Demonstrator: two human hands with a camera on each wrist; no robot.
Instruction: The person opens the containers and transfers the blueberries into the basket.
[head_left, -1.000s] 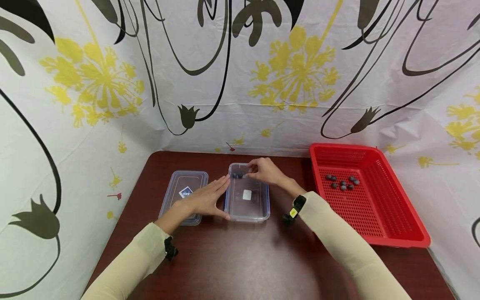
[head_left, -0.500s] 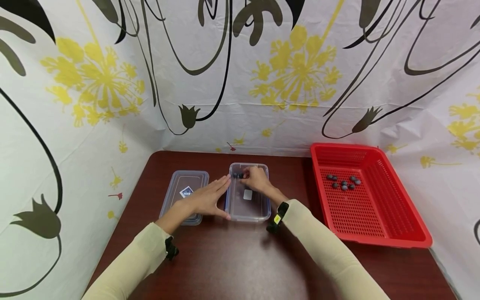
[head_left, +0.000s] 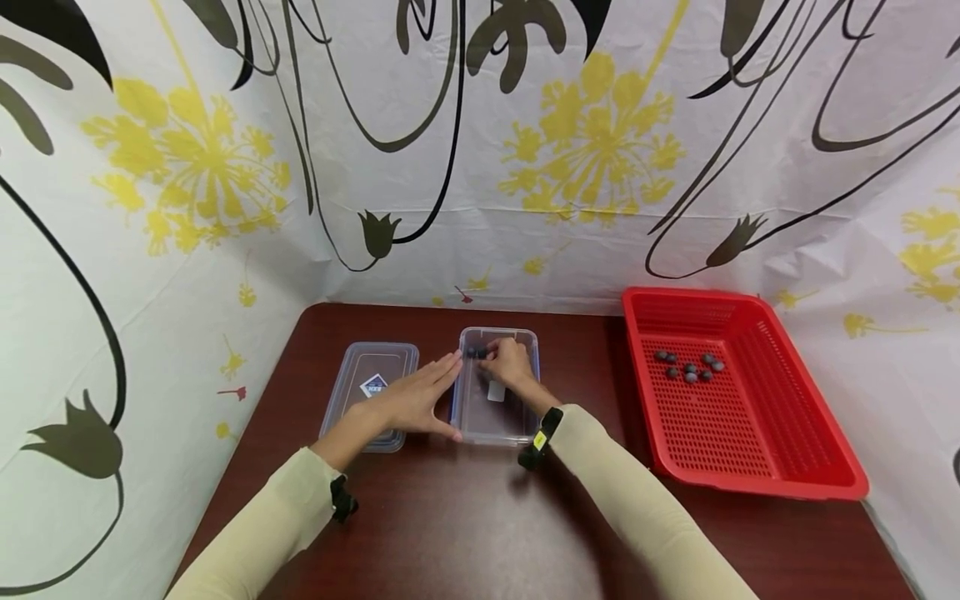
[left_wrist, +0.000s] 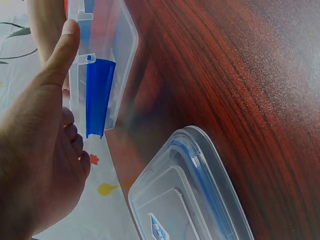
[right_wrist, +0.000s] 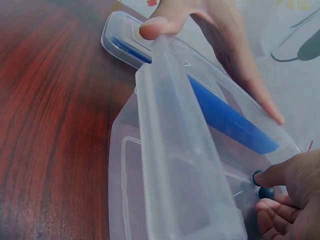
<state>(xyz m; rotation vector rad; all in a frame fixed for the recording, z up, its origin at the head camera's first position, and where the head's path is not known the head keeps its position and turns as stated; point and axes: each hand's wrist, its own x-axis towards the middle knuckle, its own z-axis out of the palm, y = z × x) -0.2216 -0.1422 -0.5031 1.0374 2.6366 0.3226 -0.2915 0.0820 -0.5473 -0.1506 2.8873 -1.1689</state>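
A clear plastic box (head_left: 495, 421) with blue side clips stands without its lid on the table. My left hand (head_left: 408, 402) is spread along its left side; in the left wrist view the thumb (left_wrist: 64, 45) lies against the rim. My right hand (head_left: 512, 367) reaches into the far end. In the right wrist view its thumb and curled fingers close around a small dark ball (right_wrist: 266, 192), and another dark ball (right_wrist: 257, 178) sits at the fingertip. In the head view dark balls (head_left: 472, 352) show beside the right fingers; contact is partly hidden.
The box's clear lid (head_left: 375, 362), with a blue and white label, lies left of the box. A red slotted basket (head_left: 738, 450) stands at the right, holding several dark grey balls (head_left: 690, 377). A patterned cloth wall (head_left: 555, 275) rises behind the table.
My right hand has moved left and slightly down into the far end of the box, up to the dark balls there. The left hand has stayed in place.
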